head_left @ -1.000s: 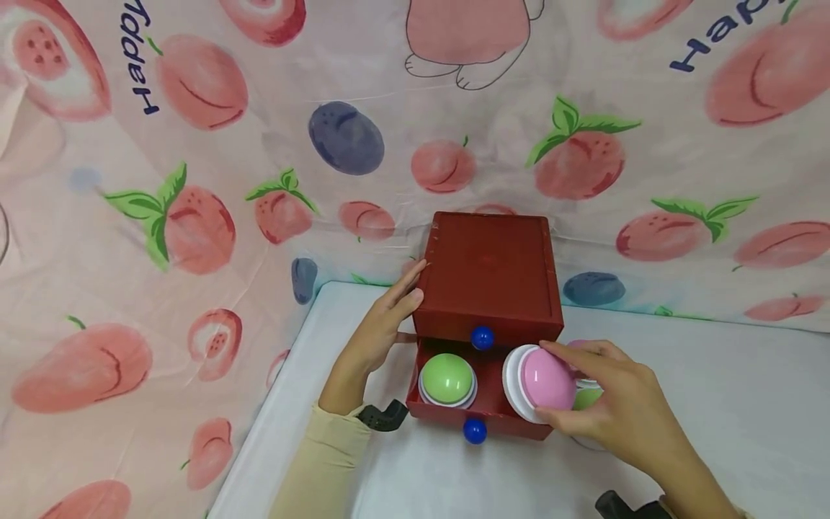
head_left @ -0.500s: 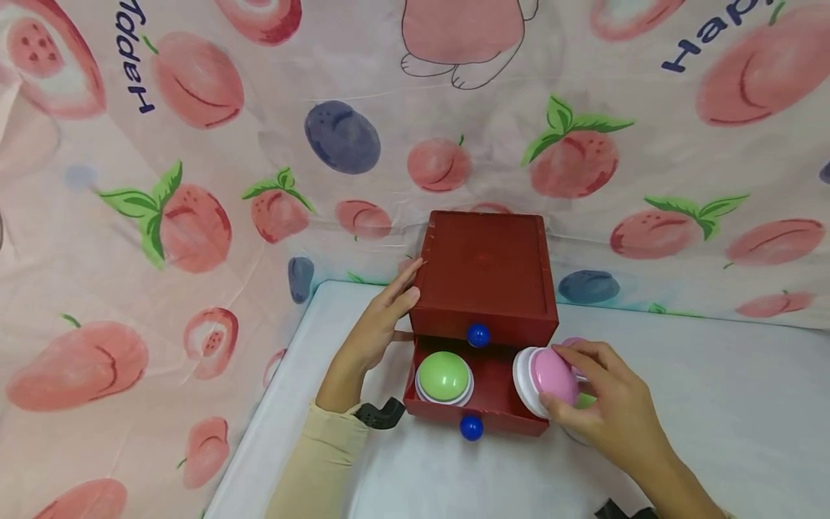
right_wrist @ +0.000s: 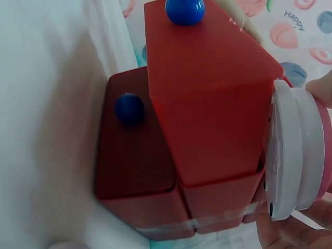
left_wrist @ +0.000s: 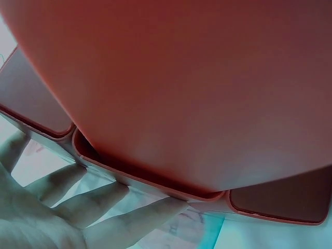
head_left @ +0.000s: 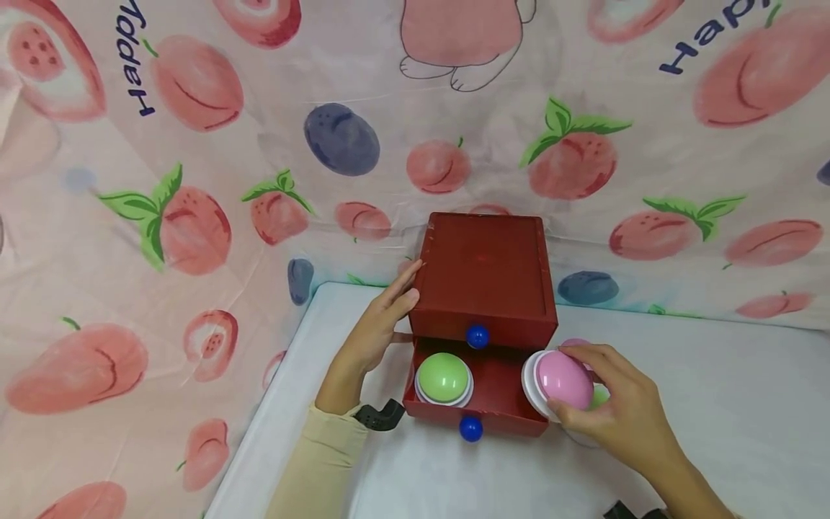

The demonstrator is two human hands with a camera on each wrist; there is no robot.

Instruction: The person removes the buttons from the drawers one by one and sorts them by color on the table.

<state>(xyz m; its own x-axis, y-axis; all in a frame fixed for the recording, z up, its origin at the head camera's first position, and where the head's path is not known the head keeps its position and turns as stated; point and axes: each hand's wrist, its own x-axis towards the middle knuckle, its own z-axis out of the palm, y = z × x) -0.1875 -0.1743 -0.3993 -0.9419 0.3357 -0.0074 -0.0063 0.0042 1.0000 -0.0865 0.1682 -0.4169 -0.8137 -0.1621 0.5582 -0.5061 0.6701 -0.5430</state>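
Note:
A red cabinet (head_left: 483, 267) stands at the back of the table, its middle drawer (head_left: 498, 376) pulled out. Inside that drawer's left side sits a round white-based thing with a green dome (head_left: 444, 378). My right hand (head_left: 625, 407) pinches a similar one with a pink dome (head_left: 565, 380) between thumb and fingers, tilted over the drawer's right edge. Its white base (right_wrist: 290, 150) faces the drawer side in the right wrist view. My left hand (head_left: 372, 331) lies along the cabinet's left side, its straight fingers (left_wrist: 106, 205) touching the wall.
Right of the drawer, partly hidden behind my right hand, are another pink dome (head_left: 574, 342) and another green dome (head_left: 600, 396). Blue knobs (head_left: 478, 336) mark the drawer fronts. A fruit-print cloth (head_left: 363, 65) hangs close behind the cabinet; the table (head_left: 415, 479) has a white cover.
My right hand has moved a little to the right with the pink-domed thing, from over the drawer to its right edge. The left hand stays on the cabinet.

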